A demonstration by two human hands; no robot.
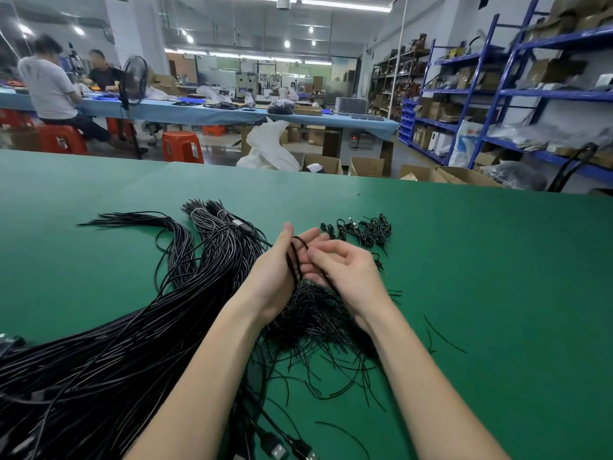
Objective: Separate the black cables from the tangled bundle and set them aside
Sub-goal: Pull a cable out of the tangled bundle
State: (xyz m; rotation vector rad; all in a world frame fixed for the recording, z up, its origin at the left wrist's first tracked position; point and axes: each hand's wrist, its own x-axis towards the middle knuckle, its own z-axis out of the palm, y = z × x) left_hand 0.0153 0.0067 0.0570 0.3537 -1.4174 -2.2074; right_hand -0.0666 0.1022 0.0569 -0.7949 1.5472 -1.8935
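My hands meet above the middle of the bench. My left hand (275, 277) is raised edge-on, fingers mostly straight, with a few black cables (293, 260) looped over them near the thumb and hanging down across the palm. My right hand (345, 273) has its fingers curled, and its thumb and forefinger pinch one thin strand that runs down toward the pile below.

Under my wrists lies the tangled bundle (311, 320), a loose nest of thin black wire spreading toward me on the green bench (497, 260). To the left run long, thicker cables (116, 343), some tied in bunches at their far ends. Beyond my fingertips sits a small heap of short coiled pieces (365, 230), probably those already set aside.

I judge I am mid-separation, working one strand free. Next I need a slow, steady pull along that strand, my left hand keeping the others back so it does not snag, then a reach to lay it with the heap.
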